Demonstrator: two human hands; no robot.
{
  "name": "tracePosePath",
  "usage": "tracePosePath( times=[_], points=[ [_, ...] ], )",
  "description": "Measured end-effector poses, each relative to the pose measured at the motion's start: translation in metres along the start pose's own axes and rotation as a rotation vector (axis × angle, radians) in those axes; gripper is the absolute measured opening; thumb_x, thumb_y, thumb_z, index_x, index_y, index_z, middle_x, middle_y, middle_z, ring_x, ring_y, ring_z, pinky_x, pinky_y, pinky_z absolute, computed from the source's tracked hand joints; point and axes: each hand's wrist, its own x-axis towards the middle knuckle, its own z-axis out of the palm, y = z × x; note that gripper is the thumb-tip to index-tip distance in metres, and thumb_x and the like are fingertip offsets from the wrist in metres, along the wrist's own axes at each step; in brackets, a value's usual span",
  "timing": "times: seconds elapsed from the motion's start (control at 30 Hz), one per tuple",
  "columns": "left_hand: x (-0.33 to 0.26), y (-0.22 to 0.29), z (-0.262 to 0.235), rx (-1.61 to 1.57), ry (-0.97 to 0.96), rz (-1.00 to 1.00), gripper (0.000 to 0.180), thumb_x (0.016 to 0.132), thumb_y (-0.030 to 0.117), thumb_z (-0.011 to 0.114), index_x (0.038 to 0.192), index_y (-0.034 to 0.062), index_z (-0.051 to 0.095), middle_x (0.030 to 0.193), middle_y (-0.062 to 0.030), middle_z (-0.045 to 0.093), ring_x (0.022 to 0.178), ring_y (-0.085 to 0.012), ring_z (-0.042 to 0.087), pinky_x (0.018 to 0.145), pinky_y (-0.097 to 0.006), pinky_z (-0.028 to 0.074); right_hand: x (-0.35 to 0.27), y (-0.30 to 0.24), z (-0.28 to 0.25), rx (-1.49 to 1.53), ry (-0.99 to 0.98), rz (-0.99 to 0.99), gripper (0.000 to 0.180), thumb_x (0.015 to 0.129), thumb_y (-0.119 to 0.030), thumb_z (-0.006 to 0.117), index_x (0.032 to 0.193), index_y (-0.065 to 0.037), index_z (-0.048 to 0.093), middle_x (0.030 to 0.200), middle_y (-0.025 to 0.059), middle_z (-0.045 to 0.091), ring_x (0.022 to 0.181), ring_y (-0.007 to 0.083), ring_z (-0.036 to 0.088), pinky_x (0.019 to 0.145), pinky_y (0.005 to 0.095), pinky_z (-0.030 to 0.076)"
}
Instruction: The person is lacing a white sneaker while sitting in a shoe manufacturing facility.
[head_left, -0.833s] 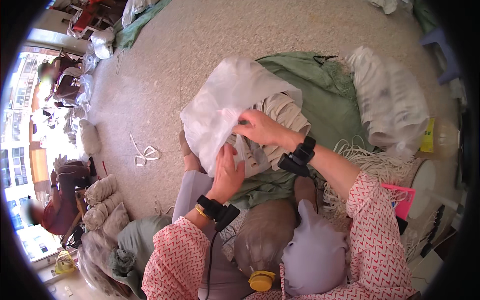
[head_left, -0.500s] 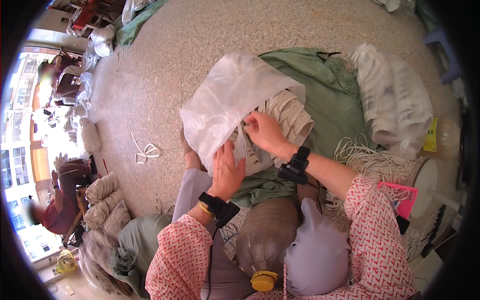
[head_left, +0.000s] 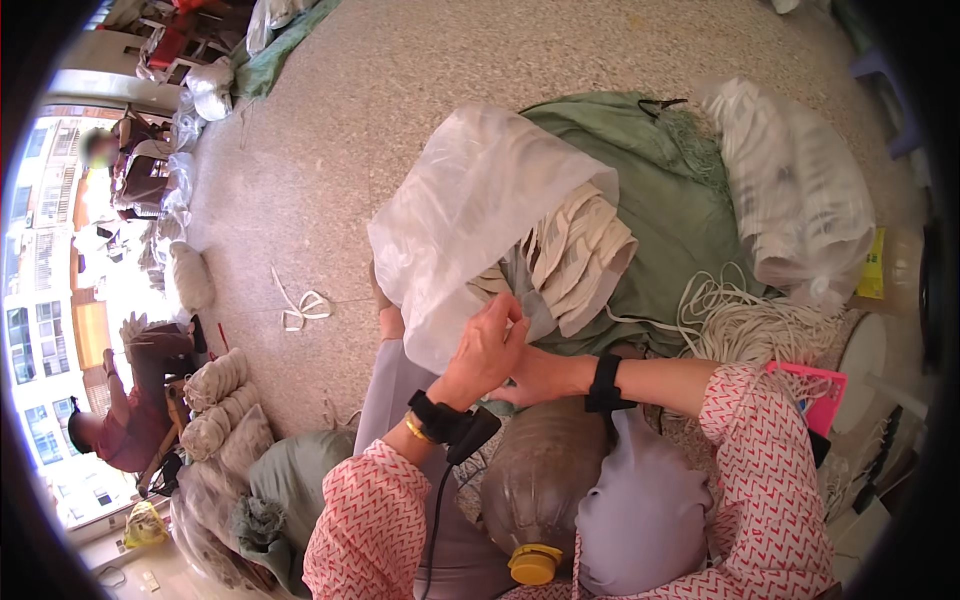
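A translucent white plastic bag (head_left: pixel 450 210) lies in front of me, its mouth toward the right. Folded bundles of cream-coloured flat strap (head_left: pixel 580 250) show through that opening. My left hand (head_left: pixel 482 352) is closed at the bag's near edge, fingertips pinched against the thin plastic. Close beside and partly under it, my right hand (head_left: pixel 545 375) reaches in from the right; its fingers are largely hidden behind the left hand. Green cloth sacking (head_left: pixel 670 220) lies beneath and to the right of the bag.
A brown bottle with a yellow cap (head_left: pixel 535 562) stands near my lap. To the right are a heap of white cord (head_left: pixel 765 325), another filled plastic bag (head_left: pixel 795 190) and a pink frame (head_left: pixel 828 405). Cord bundles (head_left: pixel 215 400) and a seated person (head_left: pixel 130 425) are at the left.
My right hand has drawn back from the bag's opening toward me, to beside my left hand. The left hand has moved slightly up and right, its spread fingers now closed. More strap is exposed.
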Motion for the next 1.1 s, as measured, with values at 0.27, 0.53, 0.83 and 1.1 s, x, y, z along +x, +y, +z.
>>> tracePosePath(
  times=[0.27,0.53,0.83,1.1],
  points=[
    [-0.034,-0.034,-0.031,0.946,-0.246,-0.018,0.019,0.089,0.020,0.071,0.095,0.0030,0.066,0.083,-0.0177,0.067,0.084,-0.0375,0.067,0.077,-0.048,0.053,-0.015,0.014,-0.020,0.192,0.013,0.298,0.031,0.089,-0.017,0.068,0.115,-0.002,0.072,0.100,0.0189,0.075,0.089,0.0294,0.072,0.083,0.0403,0.057],
    [-0.039,-0.030,-0.031,1.272,-0.316,-0.101,0.026,0.086,0.030,0.076,0.090,0.0047,0.074,0.092,-0.0121,0.070,0.098,-0.0298,0.067,0.084,-0.043,0.052,0.044,0.049,-0.086,-0.170,0.429,0.366,0.048,0.081,-0.019,0.076,0.124,0.001,0.065,0.103,0.0214,0.073,0.085,0.0322,0.072,0.078,0.0416,0.058],
    [-0.012,-0.029,-0.053,1.107,-0.104,-0.223,0.055,0.063,0.027,0.094,0.103,-0.0005,0.070,0.114,-0.0180,0.064,0.116,-0.0370,0.062,0.097,-0.045,0.050,0.031,0.068,-0.035,-0.281,0.203,0.400,0.103,0.069,-0.032,0.088,0.148,0.006,0.034,0.140,0.0299,0.051,0.131,0.0445,0.052,0.108,0.0453,0.045],
    [-0.014,-0.027,-0.069,1.107,-0.155,-0.256,0.060,0.059,0.024,0.096,0.105,-0.0027,0.069,0.120,-0.0220,0.062,0.120,-0.0403,0.059,0.100,-0.046,0.049,0.024,0.063,-0.021,-0.244,0.223,0.397,0.097,0.074,-0.030,0.086,0.150,0.001,0.036,0.148,0.0272,0.044,0.135,0.0435,0.049,0.112,0.0431,0.043]
  ],
)
